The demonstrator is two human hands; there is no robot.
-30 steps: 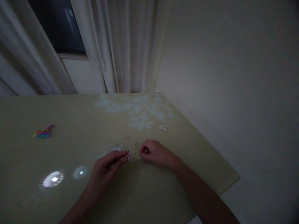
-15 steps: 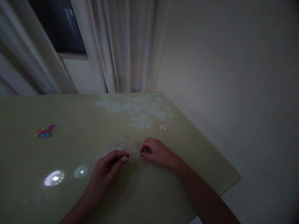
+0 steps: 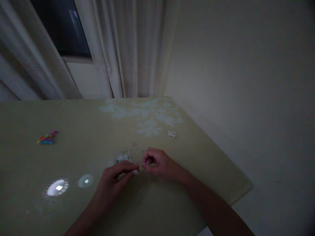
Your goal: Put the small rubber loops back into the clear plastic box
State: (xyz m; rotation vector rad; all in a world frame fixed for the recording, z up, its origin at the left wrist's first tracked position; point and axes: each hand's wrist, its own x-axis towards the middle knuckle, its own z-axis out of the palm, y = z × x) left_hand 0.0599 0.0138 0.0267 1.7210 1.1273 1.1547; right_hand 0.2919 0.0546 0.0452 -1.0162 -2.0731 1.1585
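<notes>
My left hand [image 3: 115, 175] is closed in a pinch on a small white piece [image 3: 135, 171] that pokes out between thumb and fingertips. Close against it, my right hand [image 3: 157, 162] is pinched too; whatever lies between its fingertips is too small to make out. Small pale rings [image 3: 142, 169] show at the fingertips, partly covered by my right hand. Just behind my left hand sits a clear plastic box [image 3: 123, 154] with something inside. One pinkish ring [image 3: 134, 144] lies apart on the table, beyond the hands.
Colourful small pieces [image 3: 47, 138] form a cluster at the left of the table [image 3: 73, 121]. A little white object [image 3: 171, 134] lies beyond my right hand. Curtains [image 3: 137, 49] hang past the far edge, and a wall [image 3: 233, 82] stands to the right.
My right hand has moved a little left, now nearly meeting my left fingertips and covering most of the row of yellowish rings. My left hand has shifted slightly right with the white piece.
</notes>
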